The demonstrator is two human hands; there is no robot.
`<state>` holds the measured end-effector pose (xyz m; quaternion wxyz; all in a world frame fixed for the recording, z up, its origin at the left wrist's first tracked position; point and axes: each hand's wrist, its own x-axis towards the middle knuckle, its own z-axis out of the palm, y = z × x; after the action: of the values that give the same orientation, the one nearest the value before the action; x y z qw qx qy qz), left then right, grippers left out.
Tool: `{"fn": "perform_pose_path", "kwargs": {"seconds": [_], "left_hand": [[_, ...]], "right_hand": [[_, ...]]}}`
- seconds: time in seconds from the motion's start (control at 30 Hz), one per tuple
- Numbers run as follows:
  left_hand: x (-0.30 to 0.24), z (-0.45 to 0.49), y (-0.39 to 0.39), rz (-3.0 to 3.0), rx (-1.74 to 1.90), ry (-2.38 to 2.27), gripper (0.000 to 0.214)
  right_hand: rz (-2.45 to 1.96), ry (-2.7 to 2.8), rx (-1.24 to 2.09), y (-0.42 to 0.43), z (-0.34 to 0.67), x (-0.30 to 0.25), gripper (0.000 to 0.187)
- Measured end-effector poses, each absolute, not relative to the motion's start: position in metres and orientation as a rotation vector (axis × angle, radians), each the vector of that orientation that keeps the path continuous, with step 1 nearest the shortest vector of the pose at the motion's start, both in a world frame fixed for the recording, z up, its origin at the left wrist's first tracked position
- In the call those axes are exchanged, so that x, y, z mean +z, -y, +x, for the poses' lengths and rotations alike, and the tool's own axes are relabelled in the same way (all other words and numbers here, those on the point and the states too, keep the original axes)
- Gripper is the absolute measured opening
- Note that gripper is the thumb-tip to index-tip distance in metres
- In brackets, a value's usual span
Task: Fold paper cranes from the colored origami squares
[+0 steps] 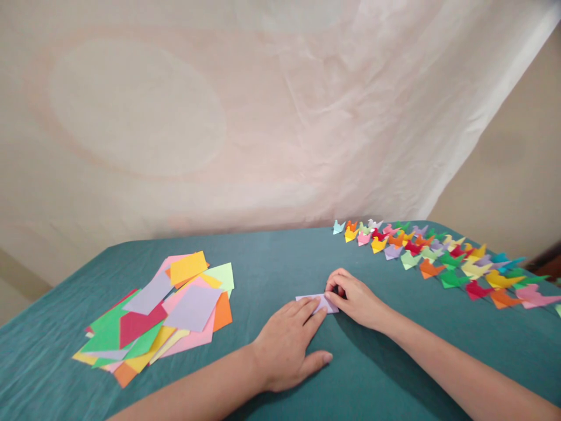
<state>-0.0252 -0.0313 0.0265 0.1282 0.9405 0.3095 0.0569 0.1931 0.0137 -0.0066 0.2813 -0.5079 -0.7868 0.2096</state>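
Note:
A small lilac sheet of origami paper (323, 302), folded into a narrow rectangle, lies on the green cloth in front of me. My left hand (289, 339) rests flat across its left and middle part, fingers stretched out and thumb spread away. At the paper's right end my right hand (354, 297) has its thumb and index finger pinched together on the edge, the other fingers curled. Part of the paper is hidden under my left fingers.
Loose sheets of coloured paper (193, 307) lie in an overlapping pile at left. Several rows of folded paper birds (412, 260) stand at right, reaching the table's edge. A green cloth (272, 263) covers the table, and a pale fabric sheet (280, 117) hangs behind it.

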Motion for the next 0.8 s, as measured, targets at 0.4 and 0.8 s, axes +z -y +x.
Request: {"fn": "perform_pose_path", "kwargs": {"seconds": [0.4,0.8], "left_hand": [[0.023,-0.028,0.016,2.734,0.238,-0.834,0.056],[0.027,-0.030,0.012,2.776,0.217,-0.816,0.053]], "right_hand": [[-1.332,2.109,0.569,-0.014,0.196,-0.009,0.007],[-1.335,2.101,0.513,-0.012,0.194,-0.008,0.012]]}}
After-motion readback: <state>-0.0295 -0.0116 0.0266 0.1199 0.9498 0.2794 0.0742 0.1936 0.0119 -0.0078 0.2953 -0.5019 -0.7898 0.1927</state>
